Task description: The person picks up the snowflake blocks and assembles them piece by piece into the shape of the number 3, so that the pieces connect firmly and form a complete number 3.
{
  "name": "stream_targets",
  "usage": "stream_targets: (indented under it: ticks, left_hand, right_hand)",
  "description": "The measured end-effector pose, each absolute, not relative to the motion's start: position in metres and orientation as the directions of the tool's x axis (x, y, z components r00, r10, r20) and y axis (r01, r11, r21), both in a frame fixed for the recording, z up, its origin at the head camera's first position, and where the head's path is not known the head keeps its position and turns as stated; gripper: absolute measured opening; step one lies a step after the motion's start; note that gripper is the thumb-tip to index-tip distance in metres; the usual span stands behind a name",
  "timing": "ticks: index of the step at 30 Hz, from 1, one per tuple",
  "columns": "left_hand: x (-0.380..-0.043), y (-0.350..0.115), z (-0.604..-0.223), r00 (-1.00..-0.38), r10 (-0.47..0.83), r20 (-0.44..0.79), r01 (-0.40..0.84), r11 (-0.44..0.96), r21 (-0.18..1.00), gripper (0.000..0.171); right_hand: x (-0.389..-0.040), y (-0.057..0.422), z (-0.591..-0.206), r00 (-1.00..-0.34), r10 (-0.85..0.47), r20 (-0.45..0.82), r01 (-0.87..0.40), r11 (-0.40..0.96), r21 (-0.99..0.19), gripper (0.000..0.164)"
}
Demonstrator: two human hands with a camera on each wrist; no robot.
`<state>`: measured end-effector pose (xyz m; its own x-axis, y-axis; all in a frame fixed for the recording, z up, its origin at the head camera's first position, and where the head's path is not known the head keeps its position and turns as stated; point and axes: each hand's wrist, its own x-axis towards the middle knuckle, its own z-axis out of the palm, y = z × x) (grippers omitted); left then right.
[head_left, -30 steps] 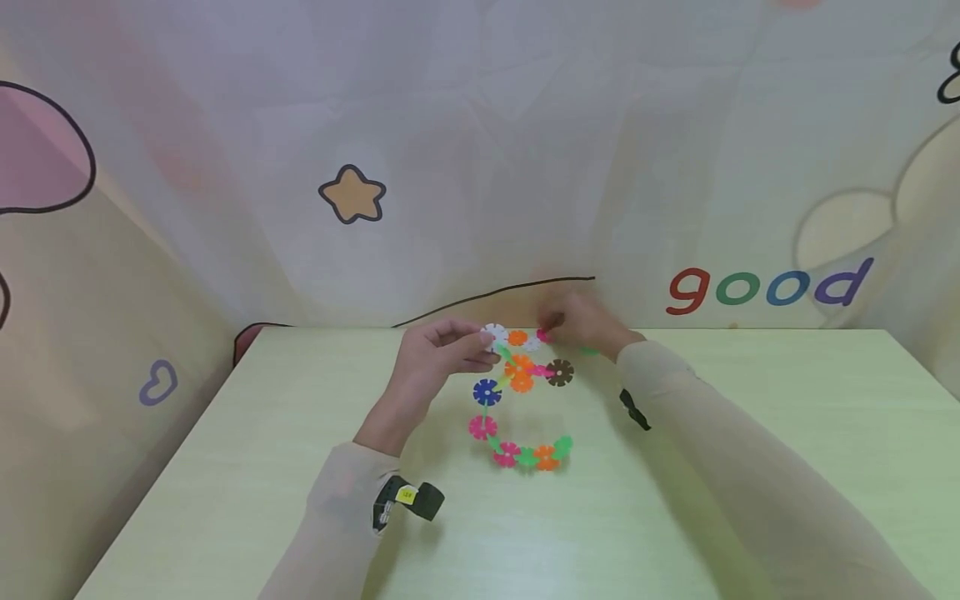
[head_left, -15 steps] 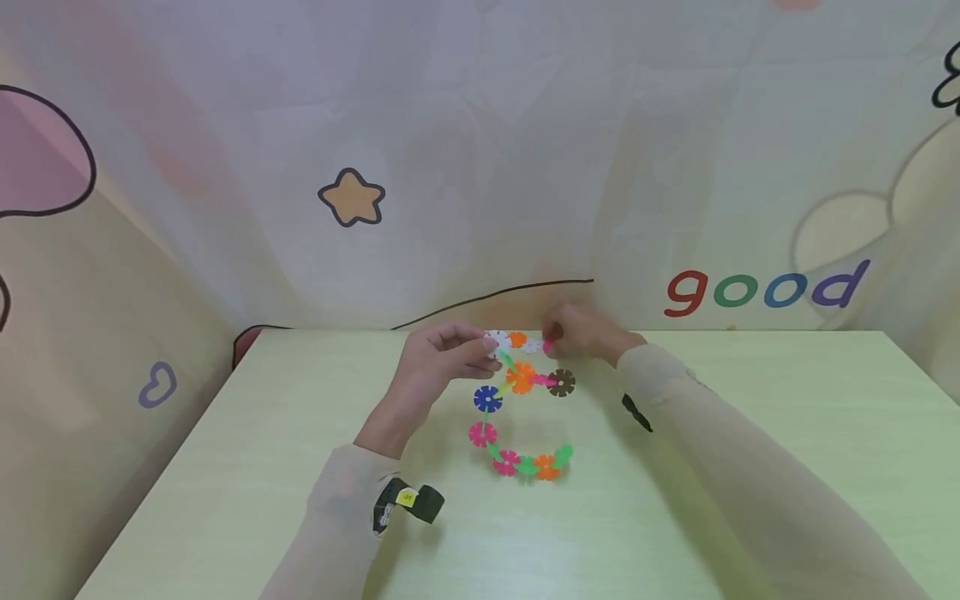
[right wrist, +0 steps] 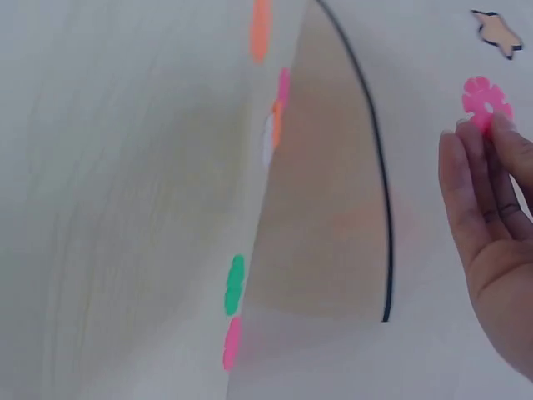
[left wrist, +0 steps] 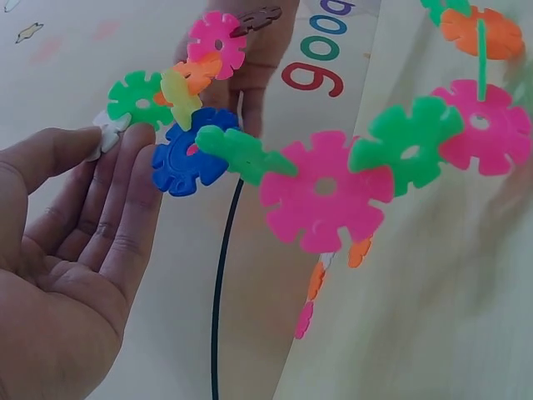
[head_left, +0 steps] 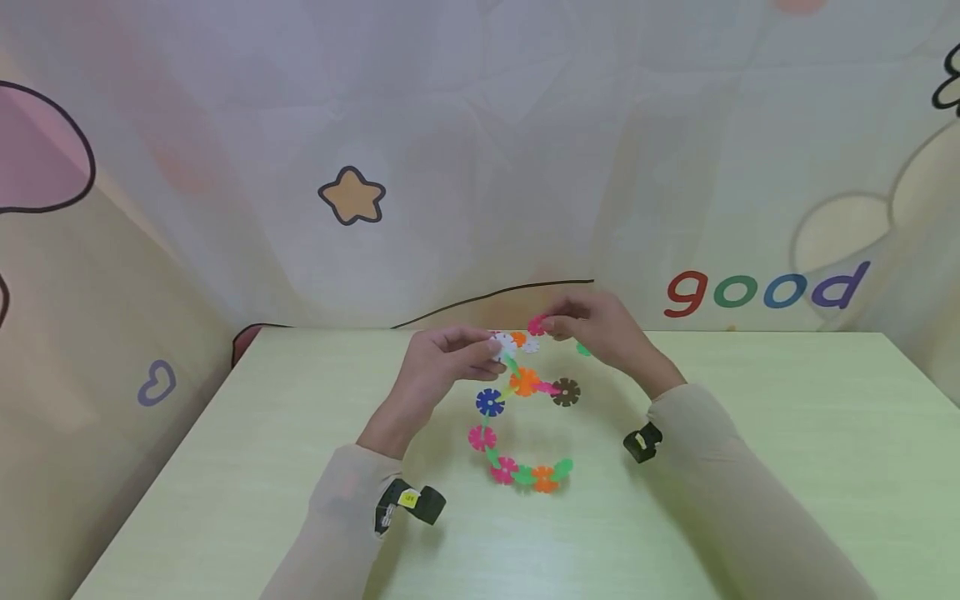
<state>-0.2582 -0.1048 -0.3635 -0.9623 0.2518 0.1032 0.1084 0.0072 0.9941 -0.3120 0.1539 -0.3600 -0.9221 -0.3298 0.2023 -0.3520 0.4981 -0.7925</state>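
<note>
My left hand point(head_left: 442, 367) pinches a white snowflake disc point(head_left: 502, 344) at the upper end of a chain of slotted plastic discs. Below it the chain hangs in a curve, with a blue disc point(head_left: 491, 402) and several pink, orange and green ones. A short branch ends in a brown disc point(head_left: 566, 392). In the left wrist view a large pink disc point(left wrist: 326, 196) of the chain is close to the camera. Between thumb and fingers my right hand point(head_left: 603, 329) holds a single pink snowflake disc point(head_left: 536, 325), separate from the chain; its slotted edge shows in the right wrist view.
Loose discs lie along the table's back edge: an orange disc point(head_left: 518, 339), a white disc point(head_left: 531, 345) and a green disc point(head_left: 583, 349). Another pink disc point(right wrist: 231, 343) lies beside the green one. A printed cloth point(head_left: 480, 167) rises right behind the table point(head_left: 225, 500).
My right hand has lifted the pink disc from the back of the table and drawn back a little. The left hand stays nearly still; the chain hangs slightly lower in view.
</note>
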Motion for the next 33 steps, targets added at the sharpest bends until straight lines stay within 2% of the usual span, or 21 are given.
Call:
stream_targets:
  ticks: [6,16,33]
  left_hand:
    - [-0.257,-0.102,-0.366,-0.957,0.279,0.082,0.092,0.021,0.996,0.024]
    - [-0.256,-0.1,-0.364,-0.948,0.308,0.073,0.081,0.014,0.997,0.02]
    - [-0.254,-0.097,-0.362,-0.938,0.332,0.096,0.115,0.037,0.993,0.021]
  right_hand:
    - [-0.29,0.151,-0.353,-0.884,-0.35,0.31,-0.424,0.32,-0.847,0.016]
    - [-0.282,0.144,-0.349,-0.837,-0.377,0.398,-0.481,0.159,-0.862,0.013]
    - [-0.277,0.147,-0.347,-0.8,-0.42,0.428,-0.524,0.144,-0.839,0.015]
